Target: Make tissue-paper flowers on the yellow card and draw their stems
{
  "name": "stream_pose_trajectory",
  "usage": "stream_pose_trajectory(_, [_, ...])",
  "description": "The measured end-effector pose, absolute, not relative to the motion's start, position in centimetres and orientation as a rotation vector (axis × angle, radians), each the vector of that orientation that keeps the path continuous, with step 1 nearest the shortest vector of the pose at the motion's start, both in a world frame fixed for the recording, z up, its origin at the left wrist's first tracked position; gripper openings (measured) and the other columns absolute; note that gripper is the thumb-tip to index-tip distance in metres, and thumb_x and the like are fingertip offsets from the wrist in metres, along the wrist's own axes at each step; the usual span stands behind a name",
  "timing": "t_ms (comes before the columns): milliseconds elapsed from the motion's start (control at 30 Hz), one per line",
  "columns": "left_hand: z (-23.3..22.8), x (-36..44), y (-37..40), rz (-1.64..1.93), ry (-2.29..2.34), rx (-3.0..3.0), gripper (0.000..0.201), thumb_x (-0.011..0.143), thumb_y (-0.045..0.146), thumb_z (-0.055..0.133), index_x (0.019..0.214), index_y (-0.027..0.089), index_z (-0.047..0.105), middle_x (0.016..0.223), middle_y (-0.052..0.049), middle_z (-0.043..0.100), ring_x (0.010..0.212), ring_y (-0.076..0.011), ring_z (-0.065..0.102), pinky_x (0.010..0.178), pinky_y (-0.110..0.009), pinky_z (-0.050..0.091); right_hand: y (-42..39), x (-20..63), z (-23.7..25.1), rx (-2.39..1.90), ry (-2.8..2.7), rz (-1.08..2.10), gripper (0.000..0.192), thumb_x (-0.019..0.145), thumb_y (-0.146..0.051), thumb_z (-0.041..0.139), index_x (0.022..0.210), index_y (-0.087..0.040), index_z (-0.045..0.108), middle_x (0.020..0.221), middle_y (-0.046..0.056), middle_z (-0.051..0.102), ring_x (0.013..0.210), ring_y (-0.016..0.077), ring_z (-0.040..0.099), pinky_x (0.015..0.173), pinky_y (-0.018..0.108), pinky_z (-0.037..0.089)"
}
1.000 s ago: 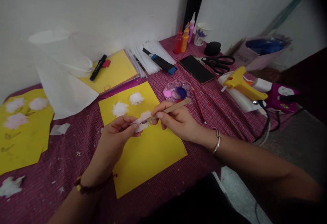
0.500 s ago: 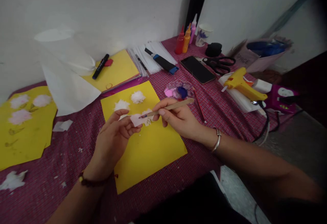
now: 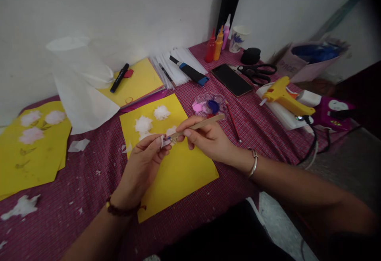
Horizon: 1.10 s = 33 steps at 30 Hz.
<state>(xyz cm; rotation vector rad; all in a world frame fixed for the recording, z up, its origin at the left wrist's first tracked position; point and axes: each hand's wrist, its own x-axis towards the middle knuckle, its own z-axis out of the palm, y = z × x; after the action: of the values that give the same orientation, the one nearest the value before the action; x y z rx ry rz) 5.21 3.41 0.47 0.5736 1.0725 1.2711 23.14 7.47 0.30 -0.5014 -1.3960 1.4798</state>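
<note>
My left hand point(image 3: 151, 152) pinches a small piece of white tissue paper point(image 3: 164, 141), now folded up around the tip of a wooden stick. The flat wooden stick point(image 3: 205, 122), like a craft stick with a dark-stained tip, is gripped by my right hand point(image 3: 205, 138). Both hands hover over a yellow sheet of paper point(image 3: 178, 181). Fluffy white tissue flowers point(image 3: 143, 124) lie on the upper part of that sheet, some partly hidden behind my hands. Just beyond my right hand sits a clear paint palette point(image 3: 213, 105) with pink, blue and red paint.
A thin red brush point(image 3: 233, 121) lies beside the palette. Behind are a phone point(image 3: 232, 79), scissors point(image 3: 258, 72), a cutter knife point(image 3: 190, 72) and paint bottles point(image 3: 210, 47). A yellow glue gun point(image 3: 287, 98) rests at right. Another yellow sheet point(image 3: 35, 166) with pinkish flowers lies at left.
The tissue piece was spread flat against the stick's tip; now it is bent up around it, with my left fingers closer together. The view has shifted slightly.
</note>
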Motion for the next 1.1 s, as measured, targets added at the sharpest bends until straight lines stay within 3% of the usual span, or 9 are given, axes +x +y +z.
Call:
stream_pose_trajectory(267, [2.1, 6.0, 2.8, 1.371, 1.227, 0.941, 0.011, 0.075, 0.02, 0.075, 0.086, 0.021, 0.077, 0.073, -0.001, 0.073, 0.064, -0.0081, 0.064, 0.06, -0.018, 0.052, 7.6, 22.9, 0.2, -0.584, -1.192, 1.619, 0.02, 0.079, -0.033, 0.072, 0.088, -0.017, 0.065, 0.074, 0.001, 0.072, 0.052, 0.0076, 0.061, 0.044, 0.017, 0.048])
stream_pose_trajectory(433, [4.5, 7.2, 4.2, 1.388, 1.311, 1.444, 0.013, 0.077, 0.015, 0.073, 0.088, 0.021, 0.077, 0.069, 0.001, 0.07, 0.057, -0.0079, 0.061, 0.056, -0.02, 0.051, 8.5, 23.5, 0.9, -0.656, -1.054, 1.615, 0.031, 0.085, -0.045, 0.064, 0.075, -0.016, 0.064, 0.062, -0.002, 0.067, 0.041, 0.0033, 0.05, 0.04, 0.015, 0.04])
stream_pose_trajectory(600, [6.2, 8.0, 6.9, 1.284, 1.174, 1.323, 0.005, 0.079, 0.017, 0.071, 0.081, 0.019, 0.075, 0.059, 0.002, 0.065, 0.049, -0.0068, 0.056, 0.043, -0.016, 0.044, 9.0, 24.5, 2.1, -0.462, -0.942, 1.748, 0.025, 0.078, -0.035, 0.074, 0.097, -0.02, 0.066, 0.067, -0.008, 0.065, 0.045, 0.0038, 0.051, 0.043, 0.016, 0.044])
stream_pose_trajectory(700, [6.3, 8.1, 7.8, 1.21, 1.169, 1.169, 0.003, 0.078, 0.02, 0.071, 0.077, 0.018, 0.074, 0.057, 0.002, 0.062, 0.048, -0.0063, 0.054, 0.039, -0.014, 0.039, 9.2, 24.7, 2.1, -0.394, -0.928, 1.789, 0.023, 0.075, -0.032, 0.076, 0.092, -0.019, 0.068, 0.074, -0.005, 0.07, 0.046, 0.0045, 0.054, 0.044, 0.017, 0.046])
stream_pose_trajectory(833, [5.6, 7.9, 7.8, 1.169, 1.253, 1.452, 0.007, 0.081, 0.024, 0.069, 0.084, 0.019, 0.073, 0.062, 0.002, 0.063, 0.049, -0.0066, 0.054, 0.046, -0.017, 0.043, 9.6, 24.5, 1.4, -0.539, -0.681, 1.912, 0.016, 0.087, -0.033, 0.065, 0.09, -0.017, 0.067, 0.067, -0.005, 0.068, 0.04, 0.003, 0.049, 0.04, 0.015, 0.04])
stream_pose_trajectory(967, [4.5, 6.2, 7.6, 0.973, 1.278, 1.814, 0.036, 0.077, 0.022, 0.073, 0.113, 0.022, 0.067, 0.073, 0.001, 0.066, 0.061, -0.0107, 0.059, 0.056, -0.022, 0.046, 10.3, 24.6, 1.1, -0.637, -0.414, 2.085, 0.028, 0.099, -0.033, 0.046, 0.08, -0.017, 0.059, 0.048, -0.008, 0.055, 0.035, 0.0042, 0.041, 0.041, 0.016, 0.038])
stream_pose_trajectory(1100, [2.9, 3.9, 7.9, 0.723, 1.248, 2.208, 0.012, 0.081, 0.021, 0.064, 0.091, 0.022, 0.072, 0.077, -0.002, 0.066, 0.067, -0.014, 0.06, 0.06, -0.025, 0.045, 10.9, 24.8, 0.9, -0.698, -0.395, 2.096, 0.035, 0.102, -0.031, 0.037, 0.074, -0.018, 0.054, 0.042, -0.009, 0.046, 0.033, 0.0052, 0.036, 0.041, 0.017, 0.036])
